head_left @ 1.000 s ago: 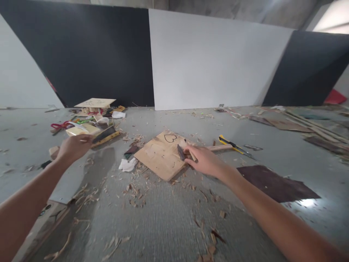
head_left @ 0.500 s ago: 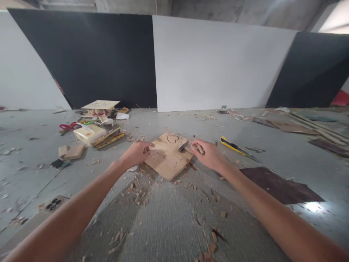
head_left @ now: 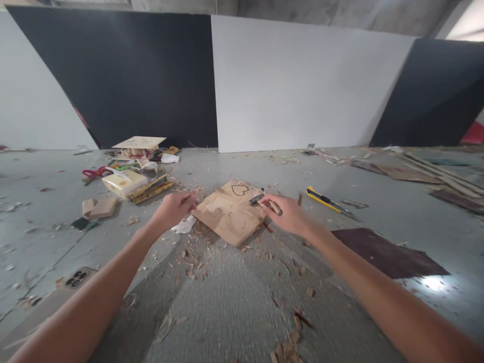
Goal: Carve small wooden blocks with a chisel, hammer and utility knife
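A square wooden board (head_left: 223, 229) lies on the floor in front of me, turned cornerwise. A heart outline (head_left: 239, 190) is drawn in dark line near its far corner, and its surface is partly carved. My right hand (head_left: 283, 214) is closed round a wooden-handled chisel (head_left: 273, 207); its dark metal blade rests at or just over the board's right side. My left hand (head_left: 176, 209) is just left of the board, apart from it, fingers loosely stretched and holding nothing visible. A crumpled white tissue (head_left: 184, 225) lies below that hand.
A yellow utility knife (head_left: 328, 201) lies to the right, beyond a dark brown sheet (head_left: 389, 252). At left are a pack of wipes (head_left: 123, 182), red-handled scissors (head_left: 94, 172), wood blocks (head_left: 100, 207) and a phone (head_left: 77, 278). Wood chips litter the floor.
My left hand has come off the board's left edge and moved left, uncovering the tissue. The chisel has shifted slightly in my right hand, its blade a little farther up the board.
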The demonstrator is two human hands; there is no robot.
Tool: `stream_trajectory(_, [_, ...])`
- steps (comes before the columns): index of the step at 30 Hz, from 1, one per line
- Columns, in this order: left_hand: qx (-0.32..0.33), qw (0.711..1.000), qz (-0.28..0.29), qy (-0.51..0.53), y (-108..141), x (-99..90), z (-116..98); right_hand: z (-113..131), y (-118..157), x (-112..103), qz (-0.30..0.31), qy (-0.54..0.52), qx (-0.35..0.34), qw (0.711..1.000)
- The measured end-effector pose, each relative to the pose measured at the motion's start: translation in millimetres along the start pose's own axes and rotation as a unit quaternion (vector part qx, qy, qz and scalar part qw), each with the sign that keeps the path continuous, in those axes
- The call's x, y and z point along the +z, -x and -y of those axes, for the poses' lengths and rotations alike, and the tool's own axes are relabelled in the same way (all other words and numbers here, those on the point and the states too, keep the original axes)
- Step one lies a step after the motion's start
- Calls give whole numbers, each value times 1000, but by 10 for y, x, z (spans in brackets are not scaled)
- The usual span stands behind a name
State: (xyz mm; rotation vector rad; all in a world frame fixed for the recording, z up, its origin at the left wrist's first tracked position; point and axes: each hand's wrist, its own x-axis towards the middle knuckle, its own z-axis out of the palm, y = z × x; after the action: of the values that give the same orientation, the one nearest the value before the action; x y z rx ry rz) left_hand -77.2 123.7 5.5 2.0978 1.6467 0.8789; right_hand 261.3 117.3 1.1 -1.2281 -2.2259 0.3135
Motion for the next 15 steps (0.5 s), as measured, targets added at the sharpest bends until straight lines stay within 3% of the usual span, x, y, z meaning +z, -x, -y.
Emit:
stream_trajectory(7, [-2, 999, 8, -33, 104, -115, 208, -6, 38, 2, 11, -7, -2, 1000])
stream_trajectory(15, [-27, 997, -9, -69, 156, -188, 213, 116, 77, -52, 30, -94, 36, 994])
